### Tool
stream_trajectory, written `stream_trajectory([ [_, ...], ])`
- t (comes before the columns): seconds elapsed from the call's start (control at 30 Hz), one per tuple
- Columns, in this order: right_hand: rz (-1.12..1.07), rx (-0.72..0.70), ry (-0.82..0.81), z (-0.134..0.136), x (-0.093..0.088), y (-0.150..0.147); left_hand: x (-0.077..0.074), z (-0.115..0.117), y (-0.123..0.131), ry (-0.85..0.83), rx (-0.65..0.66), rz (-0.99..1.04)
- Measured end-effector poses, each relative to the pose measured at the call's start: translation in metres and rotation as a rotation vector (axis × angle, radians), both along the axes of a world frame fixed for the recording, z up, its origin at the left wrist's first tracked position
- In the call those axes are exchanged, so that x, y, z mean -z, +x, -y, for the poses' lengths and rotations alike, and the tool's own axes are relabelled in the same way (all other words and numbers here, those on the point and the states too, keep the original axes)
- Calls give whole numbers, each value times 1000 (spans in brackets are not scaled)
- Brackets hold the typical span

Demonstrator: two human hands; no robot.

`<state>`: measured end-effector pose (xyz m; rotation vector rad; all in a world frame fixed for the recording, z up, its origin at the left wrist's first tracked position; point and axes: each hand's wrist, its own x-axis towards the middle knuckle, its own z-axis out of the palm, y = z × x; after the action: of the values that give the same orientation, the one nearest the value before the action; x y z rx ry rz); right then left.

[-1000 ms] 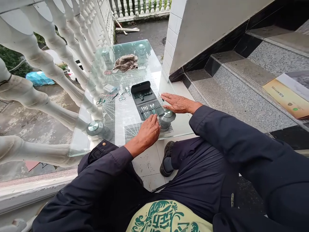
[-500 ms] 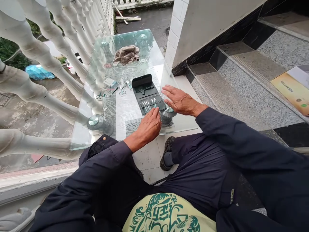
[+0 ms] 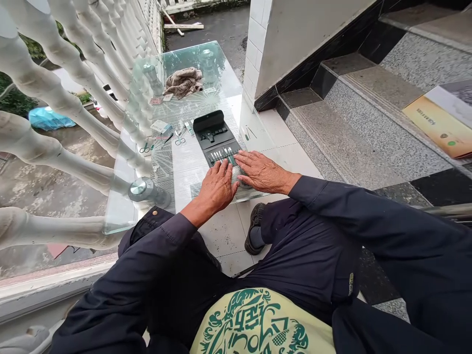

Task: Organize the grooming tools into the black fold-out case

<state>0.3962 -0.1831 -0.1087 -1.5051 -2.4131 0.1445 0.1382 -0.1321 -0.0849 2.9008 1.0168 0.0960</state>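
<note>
A black case (image 3: pixel 211 144) lies unfolded on a glass table (image 3: pixel 184 55), with little shiny tools (image 3: pixel 223 153) tucked in a row. Make the case the middle of a clock. The left hand (image 3: pixel 217 186) is at 6 o'clock and the right hand (image 3: pixel 263 172) at 4, their fingers laid flat by the case's near end. Small scissors (image 3: pixel 180 138) sit at 9, a crumpled brown cloth (image 3: pixel 183 82) at 11. Some thin things (image 3: pixel 250 133) lie at 3. Farther that way, a yellow box (image 3: pixel 427 120) rests on stone steps (image 3: pixel 354 118).
</note>
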Motion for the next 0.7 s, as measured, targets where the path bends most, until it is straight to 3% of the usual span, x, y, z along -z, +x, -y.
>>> stream_trajectory([
  [0.17, -20, 62, 31, -1, -6, -7, -19, 9, 7, -60, -52, -92],
  [0.33, 49, 455, -51, -12, -42, -38, -40, 21, 15, -93, -84, -204],
  [0.53, 123, 619, -333, -29, -92, -82, -37, 22, 19, -43, -95, -218],
  [0.7, 126, 678, -413, -37, -107, -96, -37, 24, 23, -47, -103, -239],
])
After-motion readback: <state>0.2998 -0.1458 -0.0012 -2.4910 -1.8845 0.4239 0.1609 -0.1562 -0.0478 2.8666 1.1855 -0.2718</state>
